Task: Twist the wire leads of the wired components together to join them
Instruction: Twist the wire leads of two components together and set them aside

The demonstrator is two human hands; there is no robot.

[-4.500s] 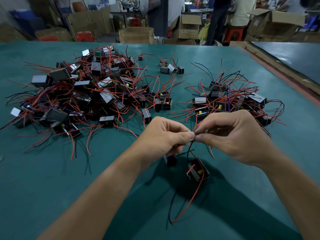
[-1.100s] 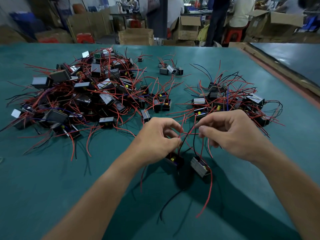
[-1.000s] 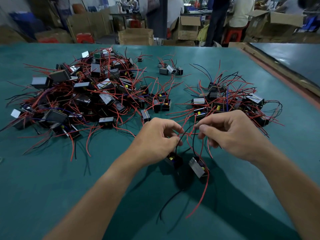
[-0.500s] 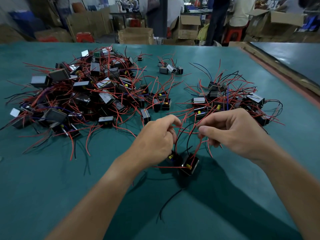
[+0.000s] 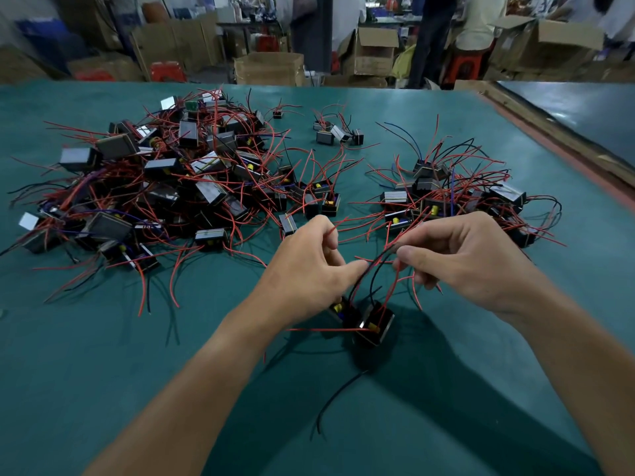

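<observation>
Item: two wired parts (image 5: 374, 324), low over worktop (image 5: 137, 355) between our wrists | Handling: we judge them light; leads (image 5: 378, 257) thin, springy, slippery, best taken near the tips | Lie: leads run up from parts, leaning right | Hands: left hand (image 5: 309, 266) pinches a red lead (image 5: 338, 224); right hand (image 5: 460, 255) pinches the gathered tops
</observation>
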